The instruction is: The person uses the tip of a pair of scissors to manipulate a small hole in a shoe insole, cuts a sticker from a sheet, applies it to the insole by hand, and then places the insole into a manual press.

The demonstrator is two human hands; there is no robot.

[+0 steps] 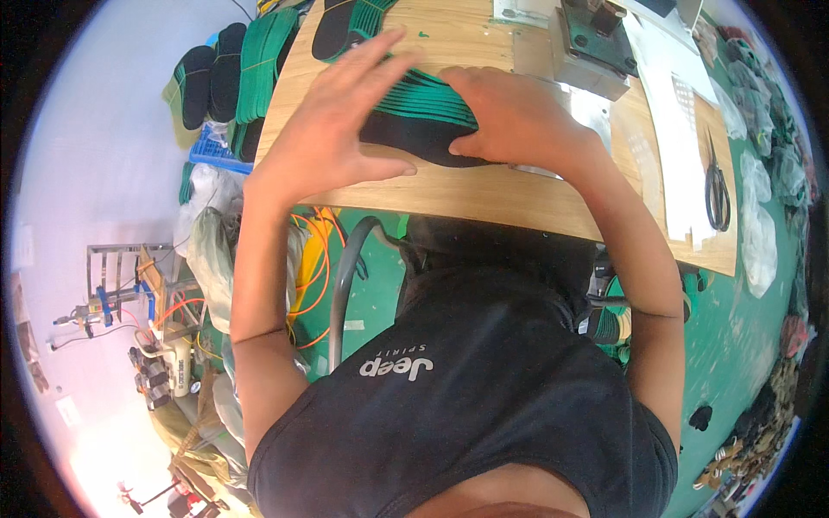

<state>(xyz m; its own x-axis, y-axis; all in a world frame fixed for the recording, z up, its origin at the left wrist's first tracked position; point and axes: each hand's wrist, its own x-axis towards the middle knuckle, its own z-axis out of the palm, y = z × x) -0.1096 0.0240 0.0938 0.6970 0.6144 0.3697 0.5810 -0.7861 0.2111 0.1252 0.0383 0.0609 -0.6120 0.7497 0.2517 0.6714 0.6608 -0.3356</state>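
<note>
On the wooden table in front of me lies a stack of green-edged insoles (423, 104) with a black one on its near side. My right hand (509, 116) grips the right end of the stack, its thumb on the black insole and its fingers over the far edge. My left hand (341, 125) is open at the stack's left end, fingers spread and slightly blurred, thumb held apart. Whether its fingertips touch the stack I cannot tell. Just beyond, another bundle of black and green insoles (334, 30) lies at the table's far edge.
Bundled insoles (263, 65) and a blue crate (213, 148) stand left of the table (509, 194). A grey metal block (591, 52) sits at the far right. Black-handled scissors (717, 194) lie near white sheets (661, 112). Orange hoses (321, 259) hang below the table's left side.
</note>
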